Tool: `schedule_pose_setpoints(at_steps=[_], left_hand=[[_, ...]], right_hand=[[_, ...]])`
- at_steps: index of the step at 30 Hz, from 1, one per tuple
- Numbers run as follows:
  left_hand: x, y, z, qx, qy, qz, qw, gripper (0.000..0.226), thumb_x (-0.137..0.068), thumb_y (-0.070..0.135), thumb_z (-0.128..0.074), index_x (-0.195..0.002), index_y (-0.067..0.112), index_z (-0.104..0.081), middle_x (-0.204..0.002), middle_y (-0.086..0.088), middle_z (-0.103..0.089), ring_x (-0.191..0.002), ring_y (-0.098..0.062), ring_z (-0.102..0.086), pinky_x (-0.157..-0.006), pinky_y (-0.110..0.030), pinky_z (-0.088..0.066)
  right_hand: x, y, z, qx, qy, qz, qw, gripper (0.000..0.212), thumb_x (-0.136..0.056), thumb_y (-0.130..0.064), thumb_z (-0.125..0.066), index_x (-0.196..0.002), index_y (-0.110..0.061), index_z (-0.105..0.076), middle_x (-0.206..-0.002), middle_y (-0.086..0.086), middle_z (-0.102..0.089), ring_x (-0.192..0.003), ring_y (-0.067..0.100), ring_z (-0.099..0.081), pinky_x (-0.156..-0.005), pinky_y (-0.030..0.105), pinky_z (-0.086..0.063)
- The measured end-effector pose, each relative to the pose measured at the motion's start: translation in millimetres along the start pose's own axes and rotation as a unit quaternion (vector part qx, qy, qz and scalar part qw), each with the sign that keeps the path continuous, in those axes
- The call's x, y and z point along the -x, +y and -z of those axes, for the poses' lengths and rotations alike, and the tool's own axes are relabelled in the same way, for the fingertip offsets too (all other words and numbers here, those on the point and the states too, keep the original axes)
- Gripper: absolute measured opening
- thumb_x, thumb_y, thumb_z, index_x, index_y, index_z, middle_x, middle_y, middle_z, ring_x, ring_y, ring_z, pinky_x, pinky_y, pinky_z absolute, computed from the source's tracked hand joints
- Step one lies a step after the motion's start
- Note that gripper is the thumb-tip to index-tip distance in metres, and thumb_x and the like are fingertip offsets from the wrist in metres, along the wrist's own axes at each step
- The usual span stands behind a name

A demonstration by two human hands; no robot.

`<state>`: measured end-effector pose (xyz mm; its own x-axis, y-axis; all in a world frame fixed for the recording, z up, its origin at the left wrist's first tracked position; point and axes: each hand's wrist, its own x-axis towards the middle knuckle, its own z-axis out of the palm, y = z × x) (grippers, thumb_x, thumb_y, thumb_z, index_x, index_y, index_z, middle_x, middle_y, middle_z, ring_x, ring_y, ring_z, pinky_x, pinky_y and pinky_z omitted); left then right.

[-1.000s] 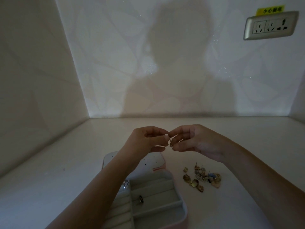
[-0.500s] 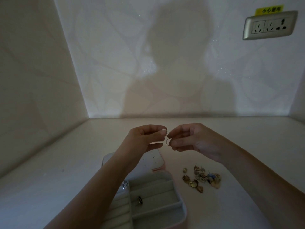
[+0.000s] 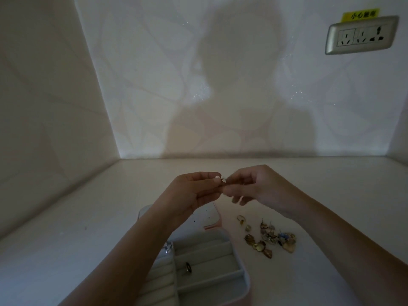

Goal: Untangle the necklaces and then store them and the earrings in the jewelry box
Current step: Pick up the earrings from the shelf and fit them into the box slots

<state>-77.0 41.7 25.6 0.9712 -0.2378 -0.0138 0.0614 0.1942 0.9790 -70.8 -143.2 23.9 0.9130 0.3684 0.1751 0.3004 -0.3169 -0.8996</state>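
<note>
Above the white table, my left hand [image 3: 194, 188] and my right hand [image 3: 254, 184] meet fingertip to fingertip, both pinching one tiny metal earring [image 3: 223, 179]. Below them the pink jewelry box [image 3: 240, 274] lies open, its grey tray showing compartments. A dark ring [image 3: 188, 267] sits in one compartment and a shiny piece [image 3: 167, 248] at the tray's left corner. The lid [image 3: 212, 215] with small holes lies flat behind the tray. A heap of earrings [image 3: 268, 238] lies on the table to the right of the box. No necklace shows.
The table [image 3: 88, 228] sits in a corner, with walls close at the left and behind. A wall socket [image 3: 362, 36] with a yellow label is at the upper right. My shadow falls on the back wall. The light is dim.
Both hands stayed together, lifted slightly and kept working the small earring between the fingertips. My right fingers have spread a little below it. Box and earring heap have not moved.
</note>
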Motion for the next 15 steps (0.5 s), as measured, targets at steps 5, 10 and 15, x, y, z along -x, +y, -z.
schedule_pose_setpoints(at_steps=[5,10,15], left_hand=[[2,0,-3,-0.062,0.0,-0.029,0.998,0.013,-0.086,0.001,-0.062,-0.098,0.001,-0.066,-0.084,-0.011,-0.072,-0.076,-0.014,-0.07,-0.068,-0.018,-0.054],[5,-1,-7,-0.146,0.021,-0.067,0.987,0.015,-0.083,0.008,-0.068,-0.097,0.003,-0.069,-0.088,-0.013,-0.074,-0.08,-0.016,-0.071,-0.069,-0.018,-0.054],[5,1,-8,-0.194,0.071,-0.096,0.974,0.011,-0.08,0.013,-0.072,-0.087,0.005,-0.071,-0.077,-0.006,-0.074,-0.07,-0.011,-0.07,-0.065,-0.016,-0.054]], right_hand=[[-2,3,-4,-0.126,0.04,0.007,0.991,0.023,-0.078,-0.02,-0.072,-0.095,-0.004,-0.075,-0.087,0.013,-0.074,-0.074,0.016,-0.069,-0.066,0.02,-0.054],[-5,6,-7,-0.076,0.107,0.032,0.991,0.01,-0.077,-0.019,-0.077,-0.084,-0.011,-0.076,-0.076,0.004,-0.074,-0.069,0.012,-0.069,-0.063,0.016,-0.053],[-5,8,-13,-0.001,0.127,0.101,0.987,0.004,-0.08,-0.015,-0.076,-0.084,-0.014,-0.075,-0.072,0.0,-0.073,-0.065,0.007,-0.065,-0.065,0.016,-0.051]])
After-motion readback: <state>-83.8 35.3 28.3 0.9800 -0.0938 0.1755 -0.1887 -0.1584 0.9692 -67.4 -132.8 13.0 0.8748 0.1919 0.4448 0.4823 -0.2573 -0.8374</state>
